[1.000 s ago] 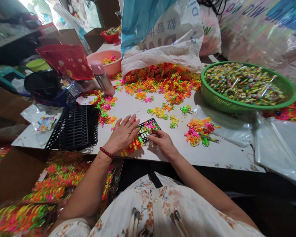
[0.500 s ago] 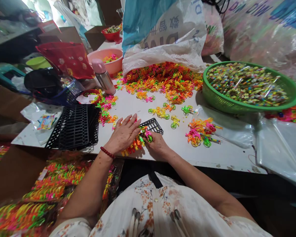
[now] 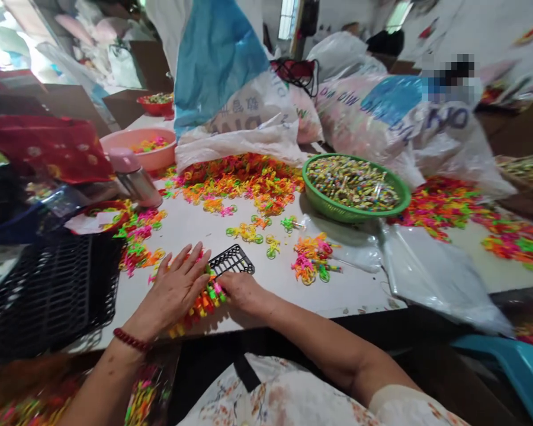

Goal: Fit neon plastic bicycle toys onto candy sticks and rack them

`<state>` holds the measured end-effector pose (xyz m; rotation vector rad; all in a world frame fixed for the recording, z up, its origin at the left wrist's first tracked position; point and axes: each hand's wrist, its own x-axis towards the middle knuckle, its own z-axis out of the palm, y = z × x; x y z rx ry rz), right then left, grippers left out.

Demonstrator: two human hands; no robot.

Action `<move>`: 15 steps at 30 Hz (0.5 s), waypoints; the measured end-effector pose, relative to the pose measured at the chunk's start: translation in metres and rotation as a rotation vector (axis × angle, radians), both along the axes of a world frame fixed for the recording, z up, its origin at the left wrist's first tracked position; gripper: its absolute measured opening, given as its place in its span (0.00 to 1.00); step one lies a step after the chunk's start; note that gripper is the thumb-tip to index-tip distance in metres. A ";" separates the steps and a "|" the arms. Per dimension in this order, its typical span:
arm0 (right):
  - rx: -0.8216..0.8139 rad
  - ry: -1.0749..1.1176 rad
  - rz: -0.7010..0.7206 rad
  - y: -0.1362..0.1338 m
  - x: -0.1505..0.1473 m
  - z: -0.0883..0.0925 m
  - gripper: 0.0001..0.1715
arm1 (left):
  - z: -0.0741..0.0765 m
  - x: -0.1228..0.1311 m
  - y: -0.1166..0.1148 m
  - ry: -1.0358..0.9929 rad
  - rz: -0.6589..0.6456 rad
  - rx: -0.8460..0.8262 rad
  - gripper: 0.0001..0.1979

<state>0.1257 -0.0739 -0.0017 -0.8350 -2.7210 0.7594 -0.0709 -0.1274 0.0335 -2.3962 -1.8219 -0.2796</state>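
My left hand (image 3: 180, 287) lies flat, fingers stretched out, over a row of bright plastic toy bicycles (image 3: 204, 303) set in a black plastic rack (image 3: 233, 260). The far end of this rack shows bare slots; the palm covers much of the rest. At the rack's right side my right hand (image 3: 244, 293) is closed, its fingertips pinching a small toy bicycle at the end of the row, partly hidden by the fingers. Beyond the hands, loose toy bicycles (image 3: 249, 232) lie on the white table (image 3: 195, 228). To the right rests a small heap of bicycles with candy-filled tubes (image 3: 313, 260).
A large pile of toy bicycles (image 3: 244, 183) spills from a white sack (image 3: 240, 133). A green basket (image 3: 324, 204) of small filled tubes stands right, near clear plastic bags (image 3: 435, 278). Left are stacked black racks (image 3: 57, 296), a steel flask (image 3: 135, 180) and a pink basin (image 3: 111, 142).
The head view has swung to the right, so everything sits further left and more of the table's right side shows. Both hands stay at the rack; the right hand's fingers have shifted slightly.
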 end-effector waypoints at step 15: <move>0.372 -0.052 -0.753 0.024 0.220 0.008 0.11 | -0.009 0.010 -0.018 0.036 -0.266 0.101 0.24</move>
